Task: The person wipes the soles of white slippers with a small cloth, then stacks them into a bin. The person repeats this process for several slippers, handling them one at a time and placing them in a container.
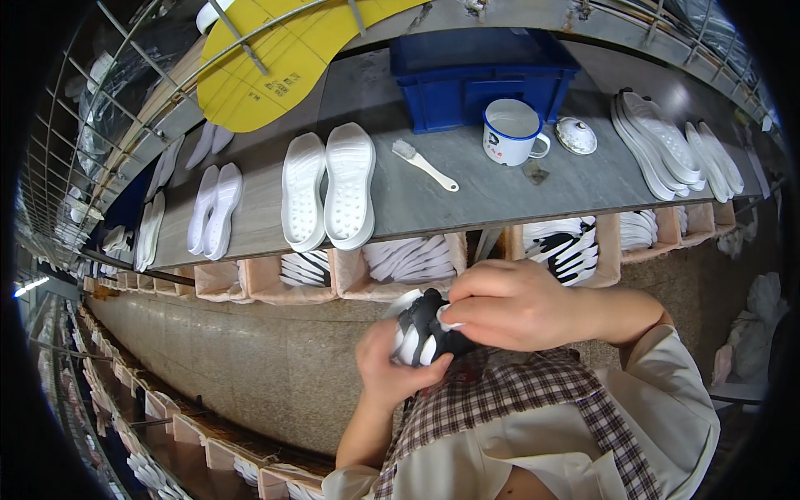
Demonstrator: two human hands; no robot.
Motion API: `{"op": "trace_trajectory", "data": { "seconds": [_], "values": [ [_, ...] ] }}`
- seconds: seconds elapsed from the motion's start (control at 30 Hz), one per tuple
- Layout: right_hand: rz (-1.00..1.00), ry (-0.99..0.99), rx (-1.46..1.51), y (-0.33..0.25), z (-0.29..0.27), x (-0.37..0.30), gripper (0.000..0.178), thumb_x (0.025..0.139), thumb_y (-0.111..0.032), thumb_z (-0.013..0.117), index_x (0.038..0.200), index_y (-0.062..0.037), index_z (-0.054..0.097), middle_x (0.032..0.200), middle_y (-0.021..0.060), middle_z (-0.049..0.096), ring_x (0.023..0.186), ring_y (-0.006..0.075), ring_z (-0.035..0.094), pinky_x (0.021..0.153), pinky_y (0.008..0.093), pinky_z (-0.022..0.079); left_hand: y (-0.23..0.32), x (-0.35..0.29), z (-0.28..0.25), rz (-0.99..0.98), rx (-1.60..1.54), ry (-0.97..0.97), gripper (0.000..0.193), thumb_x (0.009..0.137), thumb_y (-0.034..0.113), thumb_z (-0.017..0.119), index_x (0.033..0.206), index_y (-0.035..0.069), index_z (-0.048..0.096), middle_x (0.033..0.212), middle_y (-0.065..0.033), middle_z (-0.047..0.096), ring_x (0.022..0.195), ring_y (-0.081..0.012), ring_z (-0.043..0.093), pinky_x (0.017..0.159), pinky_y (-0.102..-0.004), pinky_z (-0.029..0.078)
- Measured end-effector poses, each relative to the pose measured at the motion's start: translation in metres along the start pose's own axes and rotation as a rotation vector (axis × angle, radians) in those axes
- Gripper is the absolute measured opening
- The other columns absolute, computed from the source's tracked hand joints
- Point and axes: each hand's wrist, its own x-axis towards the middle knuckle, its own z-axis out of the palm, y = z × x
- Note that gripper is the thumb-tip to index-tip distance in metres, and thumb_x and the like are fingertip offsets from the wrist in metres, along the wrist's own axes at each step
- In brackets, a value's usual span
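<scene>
In front of my chest, my left hand (390,360) is wrapped round a black-and-white shoe sole (422,321) and holds it up at a tilt. My right hand (518,307) comes in from the right, its fingers pinched on a small white wad (447,320) pressed against the sole's black part. Whether the wad is cloth or something else is not clear. On the bench beyond my hands stands a pair of white shoe soles (348,185). A white-handled brush (426,166) lies to their right.
A blue plastic crate (483,75), a white enamel mug (510,133) and its lid (576,136) stand on the grey bench (417,204). More white soles (658,142) lie at the right. Lined bins (400,262) of soles sit below the bench edge. A wire rack (75,150) rises at left.
</scene>
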Motion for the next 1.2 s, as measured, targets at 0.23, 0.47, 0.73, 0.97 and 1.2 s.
{"op": "trace_trajectory", "data": {
  "seconds": [0.23, 0.47, 0.73, 0.97, 1.2],
  "values": [
    [0.038, 0.012, -0.002, 0.001, 0.002, -0.001, 0.019, 0.069, -0.007, 0.069, 0.087, -0.0055, 0.061, 0.087, 0.0065, 0.056, 0.074, 0.023, 0.059, 0.06, 0.032, 0.049, 0.003, 0.003, 0.002, 0.049, 0.037, -0.006, 0.051, 0.05, 0.025, 0.084, 0.088, 0.0, 0.063, 0.077, -0.0107, 0.062, 0.065, -0.0245, 0.061, 0.06, -0.0327, 0.049],
    [0.073, 0.014, 0.022, -0.001, 0.001, -0.002, 0.016, 0.069, -0.007, 0.066, 0.082, -0.0059, 0.059, 0.084, 0.0058, 0.054, 0.072, 0.0237, 0.058, 0.059, 0.0332, 0.048, 0.004, 0.004, 0.004, 0.036, 0.026, -0.015, 0.05, 0.05, 0.025, 0.084, 0.088, 0.0, 0.063, 0.077, -0.0111, 0.062, 0.065, -0.0247, 0.061, 0.06, -0.0326, 0.05],
    [0.064, 0.018, 0.025, -0.002, 0.0, -0.005, 0.013, 0.069, -0.008, 0.065, 0.079, -0.0069, 0.057, 0.081, 0.0051, 0.053, 0.071, 0.0236, 0.057, 0.058, 0.0335, 0.047, 0.003, 0.002, 0.006, 0.045, 0.024, -0.014, 0.051, 0.049, 0.026, 0.085, 0.088, 0.001, 0.063, 0.078, -0.0111, 0.062, 0.065, -0.0252, 0.062, 0.061, -0.033, 0.05],
    [0.167, 0.058, 0.139, 0.003, -0.013, 0.001, 0.013, 0.069, -0.006, 0.066, 0.081, -0.0047, 0.06, 0.082, 0.0067, 0.057, 0.072, 0.0254, 0.059, 0.061, 0.0339, 0.049, 0.005, 0.003, 0.003, 0.074, 0.05, -0.031, 0.052, 0.048, 0.027, 0.086, 0.085, 0.0, 0.061, 0.078, -0.0118, 0.062, 0.065, -0.0256, 0.062, 0.06, -0.0334, 0.05],
    [0.061, -0.063, 0.027, 0.002, -0.005, 0.015, 0.01, 0.074, -0.014, 0.063, 0.079, -0.0067, 0.061, 0.083, 0.005, 0.054, 0.075, 0.0225, 0.059, 0.064, 0.0329, 0.049, 0.009, 0.004, 0.006, 0.104, 0.075, -0.038, 0.052, 0.048, 0.028, 0.086, 0.085, 0.001, 0.061, 0.077, -0.0118, 0.062, 0.064, -0.0255, 0.062, 0.059, -0.0333, 0.05]
  ]
}}
